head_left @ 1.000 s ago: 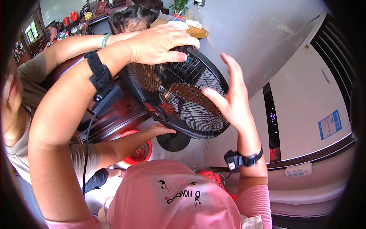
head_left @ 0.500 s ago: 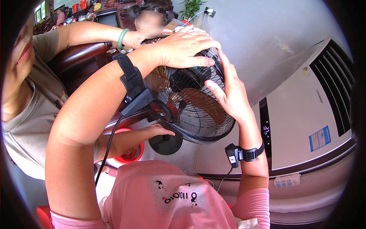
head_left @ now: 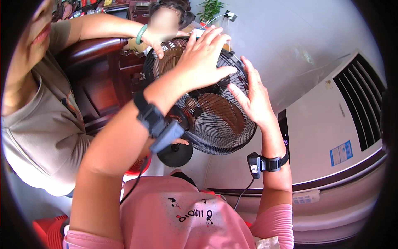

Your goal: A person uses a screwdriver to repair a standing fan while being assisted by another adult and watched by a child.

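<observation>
A black standing fan (head_left: 207, 112) with a round wire grille and a round base (head_left: 176, 154) fills the middle of the view. My left hand (head_left: 205, 56) lies flat on the top front of the grille, fingers spread. My right hand (head_left: 253, 97) presses flat against the grille's right rim, fingers spread too. Neither hand grips anything. Another person's hand (head_left: 155, 41), with a green bangle on the wrist, touches the fan's upper left edge. Both of my wrists carry black bands with small devices.
A person in a beige shirt (head_left: 45, 124) stands close on the left. Dark wooden furniture (head_left: 103, 83) is behind the fan. A white floor-standing air conditioner (head_left: 331, 124) lies to the right. A red stool (head_left: 134, 168) sits below the fan, and a potted plant (head_left: 211, 8) far back.
My view has swung so the fan sits higher and more central. My left hand stays on top of the grille; my right hand has come in against its right rim.
</observation>
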